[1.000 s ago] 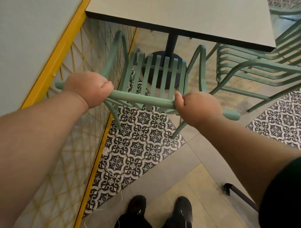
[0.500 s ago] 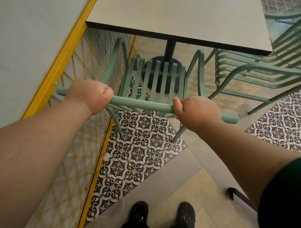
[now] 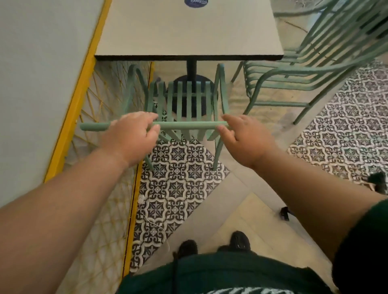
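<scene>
On patterned tiles [image 3: 178, 188], slatted green chair [image 3: 189, 125]

Blue round sticker [image 3: 196, 2] at far edge of table [image 3: 189, 31], white lettering too blurred to read

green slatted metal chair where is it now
Head view, centre: the green slatted metal chair stands at the beige square table's near edge, pale wall on its left.
</scene>
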`<state>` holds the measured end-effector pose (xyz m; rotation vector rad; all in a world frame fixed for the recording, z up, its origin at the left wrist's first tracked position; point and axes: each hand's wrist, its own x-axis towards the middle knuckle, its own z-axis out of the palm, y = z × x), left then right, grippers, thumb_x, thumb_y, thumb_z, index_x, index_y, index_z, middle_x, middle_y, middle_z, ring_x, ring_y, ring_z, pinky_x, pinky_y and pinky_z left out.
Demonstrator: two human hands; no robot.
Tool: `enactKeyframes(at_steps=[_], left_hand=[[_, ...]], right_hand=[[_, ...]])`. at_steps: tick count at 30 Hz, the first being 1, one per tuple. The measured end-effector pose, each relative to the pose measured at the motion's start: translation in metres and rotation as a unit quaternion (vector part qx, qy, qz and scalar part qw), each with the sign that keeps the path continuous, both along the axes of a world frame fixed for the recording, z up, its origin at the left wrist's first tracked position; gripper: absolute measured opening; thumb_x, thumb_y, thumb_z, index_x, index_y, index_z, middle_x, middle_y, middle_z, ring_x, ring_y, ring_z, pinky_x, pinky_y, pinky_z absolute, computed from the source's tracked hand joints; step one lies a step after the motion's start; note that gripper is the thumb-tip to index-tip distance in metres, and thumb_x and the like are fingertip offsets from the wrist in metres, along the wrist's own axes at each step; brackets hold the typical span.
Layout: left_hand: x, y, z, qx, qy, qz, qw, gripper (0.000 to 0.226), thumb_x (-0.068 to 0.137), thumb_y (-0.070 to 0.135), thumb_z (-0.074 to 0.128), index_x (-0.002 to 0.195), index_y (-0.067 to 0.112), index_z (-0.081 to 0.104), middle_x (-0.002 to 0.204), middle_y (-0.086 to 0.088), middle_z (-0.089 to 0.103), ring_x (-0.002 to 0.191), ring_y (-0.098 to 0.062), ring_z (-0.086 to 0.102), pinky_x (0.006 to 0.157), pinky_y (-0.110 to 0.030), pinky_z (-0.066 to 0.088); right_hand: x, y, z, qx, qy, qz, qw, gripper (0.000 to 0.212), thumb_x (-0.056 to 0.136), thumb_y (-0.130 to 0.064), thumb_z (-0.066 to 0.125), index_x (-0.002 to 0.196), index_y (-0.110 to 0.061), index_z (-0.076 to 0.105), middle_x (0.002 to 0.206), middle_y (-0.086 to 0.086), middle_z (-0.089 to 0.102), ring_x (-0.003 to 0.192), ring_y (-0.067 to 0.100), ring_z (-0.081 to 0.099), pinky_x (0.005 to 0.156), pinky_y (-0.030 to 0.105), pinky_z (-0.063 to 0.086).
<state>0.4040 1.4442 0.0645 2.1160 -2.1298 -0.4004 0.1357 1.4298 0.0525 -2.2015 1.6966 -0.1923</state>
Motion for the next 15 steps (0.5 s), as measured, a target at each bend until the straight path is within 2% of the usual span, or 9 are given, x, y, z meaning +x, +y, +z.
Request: enactKeyframes(at_steps=[3, 8, 15], left_hand=[[-0.038, -0.007, 0.011, 0.006, -0.007, -0.046, 0.999, 0.047, 0.102, 0.041, 0.041, 0.147, 0.028, 0.049, 0.139, 0.003, 0.060, 0.130, -0.021, 0.051, 0.108, -0.053, 0.042], [-0.127, -0.038, 0.025, -0.004, -0.018, -0.105, 0.994, 0.050, 0.101, 0.043, 0.043, 0.150, 0.029, 0.044, 0.144, 0.004, 0.057, 0.134, -0.019, 0.050, 0.108, -0.049, 0.041], [-0.247, -0.095, 0.013, 0.016, -0.024, -0.147, 0.989, 0.053, 0.100, 0.045, 0.042, 0.150, 0.029, 0.043, 0.145, 0.003, 0.057, 0.132, -0.019, 0.053, 0.107, -0.050, 0.046]], right_hand=[[-0.038, 0.013, 0.018, 0.015, 0.011, -0.050, 0.999, 0.048, 0.105, -0.048, 0.038, 0.135, -0.016, 0.058, 0.124, 0.008, 0.066, 0.113, 0.028, 0.059, 0.088, 0.038, 0.047], [-0.131, 0.017, 0.021, 0.050, 0.002, -0.115, 0.992, 0.057, 0.103, -0.053, 0.037, 0.145, -0.017, 0.051, 0.141, 0.008, 0.061, 0.129, 0.029, 0.055, 0.104, 0.045, 0.047], [-0.255, -0.017, 0.020, 0.076, 0.026, -0.136, 0.987, 0.059, 0.103, -0.053, 0.036, 0.148, -0.017, 0.049, 0.144, 0.007, 0.059, 0.131, 0.029, 0.053, 0.106, 0.043, 0.045]])
